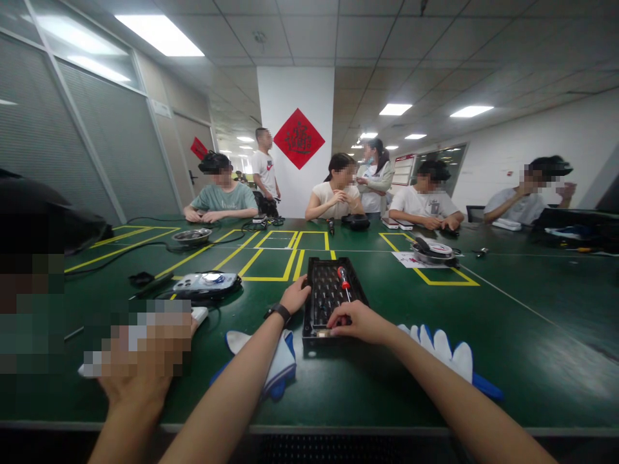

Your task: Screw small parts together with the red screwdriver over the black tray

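Observation:
A black case (333, 348) lies on the green table, with rows of small metal bits standing in it. Across its upper part rests a screwdriver (343, 278) with a red handle, its shaft pointing toward me. My left hand (294, 298), with a dark band on the wrist, grips the case's left edge. At the near end of the case, my right hand (356, 320) is closed, fingertips pinched low over the bits; what they hold is hidden. White-and-blue gloves lie by both forearms, one glove (283, 361) at left and another glove (447, 354) at right.
A co-worker's hand (145, 367) at left holds a white object, blurred out. Beyond it lies a phone (206, 281) on a dark item. Metal bowls (191, 237), cables and yellow tape rectangles mark the table. Several people sit or stand across it.

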### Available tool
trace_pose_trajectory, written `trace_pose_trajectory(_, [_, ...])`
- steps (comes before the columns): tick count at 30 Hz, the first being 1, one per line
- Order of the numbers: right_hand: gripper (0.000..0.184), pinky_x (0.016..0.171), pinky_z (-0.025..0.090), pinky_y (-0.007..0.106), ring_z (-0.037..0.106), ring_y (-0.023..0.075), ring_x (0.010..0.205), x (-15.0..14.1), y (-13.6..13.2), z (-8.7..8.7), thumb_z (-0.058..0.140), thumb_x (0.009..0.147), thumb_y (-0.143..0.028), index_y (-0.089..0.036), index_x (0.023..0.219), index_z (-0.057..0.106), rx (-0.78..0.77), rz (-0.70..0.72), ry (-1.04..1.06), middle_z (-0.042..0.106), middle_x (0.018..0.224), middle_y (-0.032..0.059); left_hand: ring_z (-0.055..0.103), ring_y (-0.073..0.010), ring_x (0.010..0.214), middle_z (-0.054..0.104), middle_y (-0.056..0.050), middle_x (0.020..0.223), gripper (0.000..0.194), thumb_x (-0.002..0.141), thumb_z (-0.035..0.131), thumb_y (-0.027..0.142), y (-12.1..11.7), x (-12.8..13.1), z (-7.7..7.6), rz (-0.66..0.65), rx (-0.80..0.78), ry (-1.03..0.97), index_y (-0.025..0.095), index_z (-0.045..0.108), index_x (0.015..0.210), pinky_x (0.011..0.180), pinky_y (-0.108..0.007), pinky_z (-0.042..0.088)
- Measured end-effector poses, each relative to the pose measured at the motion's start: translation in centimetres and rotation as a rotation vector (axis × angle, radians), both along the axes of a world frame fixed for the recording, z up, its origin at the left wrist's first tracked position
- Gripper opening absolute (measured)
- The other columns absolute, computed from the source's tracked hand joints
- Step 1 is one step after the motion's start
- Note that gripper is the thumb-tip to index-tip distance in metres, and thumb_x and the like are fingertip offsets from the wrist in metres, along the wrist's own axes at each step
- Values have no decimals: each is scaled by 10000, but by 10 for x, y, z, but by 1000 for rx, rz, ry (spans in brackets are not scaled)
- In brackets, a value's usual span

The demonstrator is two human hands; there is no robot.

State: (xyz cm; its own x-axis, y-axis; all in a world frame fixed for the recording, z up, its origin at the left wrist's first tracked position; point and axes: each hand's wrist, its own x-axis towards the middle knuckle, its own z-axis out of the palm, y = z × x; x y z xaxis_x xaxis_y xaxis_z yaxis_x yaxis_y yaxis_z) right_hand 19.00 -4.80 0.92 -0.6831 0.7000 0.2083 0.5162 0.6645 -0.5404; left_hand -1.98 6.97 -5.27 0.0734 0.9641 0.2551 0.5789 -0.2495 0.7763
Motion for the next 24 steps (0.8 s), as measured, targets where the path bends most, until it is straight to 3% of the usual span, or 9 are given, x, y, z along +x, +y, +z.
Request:
trace_pose_trajectory(8, [232,703,386,257,531,136,749,-2,1,-2,589,729,-370,-195,847,684,97,-10,-3,640,811,34,464,-202,1117,490,-42,1251,508,716,454,222,1,0,-2,-1,7,1,208,448,1223,948,-308,327])
trace_pose_trajectory(24, [225,685,373,251,521,133,734,-3,-2,1,551,764,-358,-201,854,686,117,11,-46,636,794,34,486,-207,1090,500,-43,1240,510,722,455,222,-1,0,1,-14,3,-5,214,438,1232,933,-310,342])
